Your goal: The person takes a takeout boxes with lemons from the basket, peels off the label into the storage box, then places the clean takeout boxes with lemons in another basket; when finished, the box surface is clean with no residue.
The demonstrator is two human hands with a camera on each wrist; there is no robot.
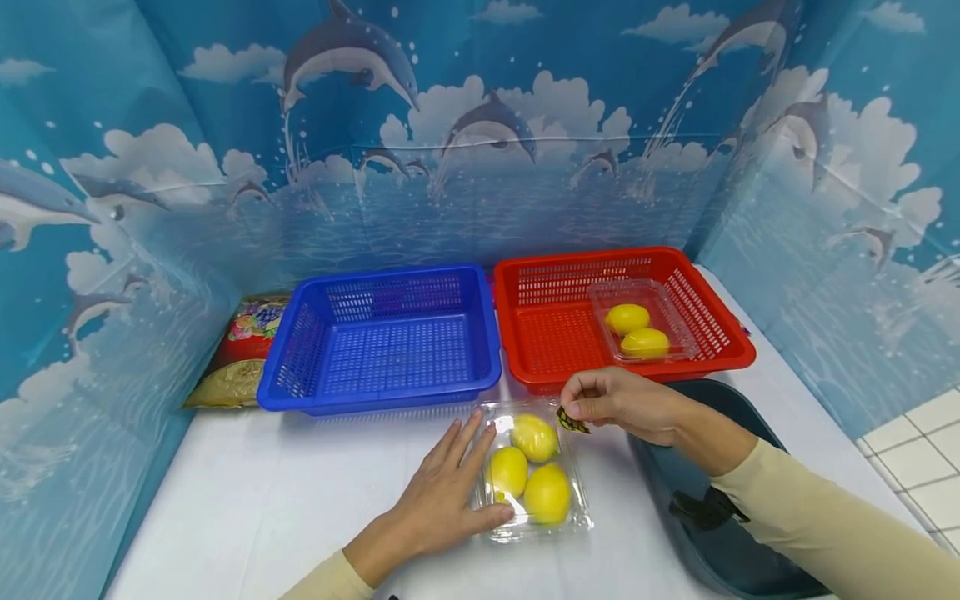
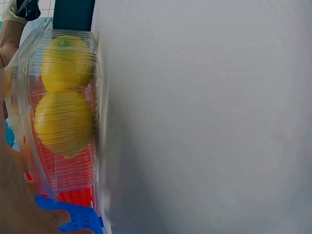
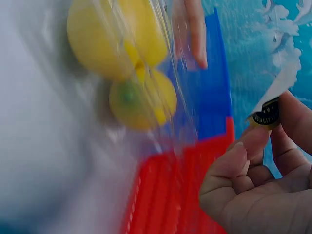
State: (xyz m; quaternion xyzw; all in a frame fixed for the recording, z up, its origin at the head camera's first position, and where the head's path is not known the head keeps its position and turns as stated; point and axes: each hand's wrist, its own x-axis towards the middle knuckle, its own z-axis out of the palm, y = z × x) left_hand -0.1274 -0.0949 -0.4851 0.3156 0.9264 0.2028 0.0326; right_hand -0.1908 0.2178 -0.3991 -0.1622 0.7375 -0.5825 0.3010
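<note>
A clear plastic clamshell box (image 1: 579, 512) with several yellow lemons (image 1: 547, 493) inside lies on the white table; its lid looks closed. My left hand (image 1: 442, 496) spreads its straight fingers over the box's left side, touching it. Above the far right corner, my right hand (image 1: 626, 404) pinches a small black-and-gold sticker (image 1: 572, 421) between thumb and fingers. In the right wrist view, the sticker (image 3: 267, 114) shows white lettering and a curled pale part. Through the box wall, the left wrist view shows two lemons (image 2: 65, 122).
A blue basket (image 1: 378, 398) stands behind on the left. Beside it, a red basket (image 1: 528, 379) holds another clear box (image 1: 678, 321) with two lemons. A dark bin (image 1: 738, 408) sits under my right forearm. One red-and-gold bag (image 1: 240, 350) lies at the far left.
</note>
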